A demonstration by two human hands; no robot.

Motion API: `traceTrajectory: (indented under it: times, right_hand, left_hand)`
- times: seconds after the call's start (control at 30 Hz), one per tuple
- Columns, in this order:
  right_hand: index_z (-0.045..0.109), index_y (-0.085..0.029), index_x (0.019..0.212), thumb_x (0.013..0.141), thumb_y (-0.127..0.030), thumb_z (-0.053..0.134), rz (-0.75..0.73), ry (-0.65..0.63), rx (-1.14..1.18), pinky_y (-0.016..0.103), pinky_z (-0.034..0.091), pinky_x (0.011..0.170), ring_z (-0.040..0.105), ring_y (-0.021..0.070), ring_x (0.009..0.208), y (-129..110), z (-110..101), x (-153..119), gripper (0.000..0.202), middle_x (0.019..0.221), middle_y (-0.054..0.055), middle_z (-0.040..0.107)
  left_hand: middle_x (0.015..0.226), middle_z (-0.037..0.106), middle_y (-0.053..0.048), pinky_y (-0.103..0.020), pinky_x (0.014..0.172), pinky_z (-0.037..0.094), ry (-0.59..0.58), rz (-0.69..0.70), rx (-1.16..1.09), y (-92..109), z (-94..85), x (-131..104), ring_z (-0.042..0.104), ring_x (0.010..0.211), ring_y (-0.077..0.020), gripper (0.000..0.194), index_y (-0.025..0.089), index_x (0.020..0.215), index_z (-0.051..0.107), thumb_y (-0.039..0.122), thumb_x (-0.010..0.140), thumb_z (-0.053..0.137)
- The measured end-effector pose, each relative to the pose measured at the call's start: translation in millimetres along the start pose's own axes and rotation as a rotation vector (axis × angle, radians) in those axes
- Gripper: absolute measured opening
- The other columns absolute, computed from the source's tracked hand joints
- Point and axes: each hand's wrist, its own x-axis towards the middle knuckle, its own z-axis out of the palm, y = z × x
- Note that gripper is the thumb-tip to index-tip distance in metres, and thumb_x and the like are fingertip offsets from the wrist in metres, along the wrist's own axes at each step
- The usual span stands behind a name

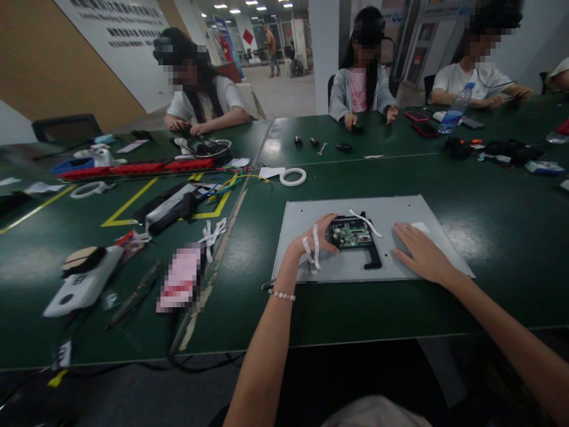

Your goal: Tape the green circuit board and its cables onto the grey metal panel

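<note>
A light grey flat panel [302, 213] lies on the table in front of me. On it sits a green circuit board [354, 233] in a black bracket [376, 257]. My left hand [316, 237] grips the left side of the circuit board, thumb near the lower edge and fingers near the upper one. White tape strips [316, 246] stick to the back of that hand. Another white strip [365, 222] lies across the board's upper right corner. Flat on the panel's right part rests my right hand [418, 252], fingers stretched out, beside a small white patch [420, 227].
Beyond the panel are a tape roll [293, 177], a small wrench [322, 149] and a water bottle [457, 108]. To the left lie a pink-faced phone-like object [181, 279], a white device [84, 284] and loose wires [231, 184]. Several people sit across the table.
</note>
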Motion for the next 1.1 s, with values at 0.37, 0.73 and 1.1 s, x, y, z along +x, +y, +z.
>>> traceTrajectory:
  times: [0.37, 0.73, 1.1]
  right_hand:
    - [0.030, -0.012, 0.146, 0.093, -0.048, 0.034, -0.044, -0.007, 0.048, 0.047, 0.026, 0.114, 0.019, 0.0269, 0.140, -20.0, -3.8, -2.8, 0.065, 0.149, 0.009, 0.029]
    - [0.035, -0.014, 0.143, 0.093, -0.047, 0.037, 0.074, 0.062, 0.212, 0.044, 0.032, 0.110, 0.035, 0.0246, 0.133, -22.2, -6.9, 2.9, 0.061, 0.142, 0.010, 0.041]
    - [0.051, -0.023, 0.134, 0.094, -0.024, 0.025, -0.167, 0.006, 0.241, 0.046, 0.032, 0.110, 0.038, 0.0208, 0.131, -12.0, -3.2, 98.6, 0.048, 0.142, 0.003, 0.041]
  left_hand:
    - [0.147, 0.036, -0.013, -0.042, 0.113, 0.027, -0.045, 0.070, 0.110, -11.7, 12.8, 10.9, 0.035, 0.134, -0.0314, 0.106, 0.019, 0.144, 0.030, 0.029, 0.050, 0.079]
    - [0.146, 0.035, -0.017, -0.041, 0.113, 0.027, -0.030, 0.043, 0.154, -7.4, 13.0, 5.6, 0.034, 0.134, -0.0327, 0.106, 0.014, 0.143, 0.030, 0.031, 0.051, 0.079]
    - [0.148, 0.035, -0.009, -0.044, 0.115, 0.024, -0.031, 0.000, 0.115, -5.2, 13.8, 5.1, 0.032, 0.136, -0.0328, 0.106, 0.025, 0.143, 0.034, 0.033, 0.047, 0.080]
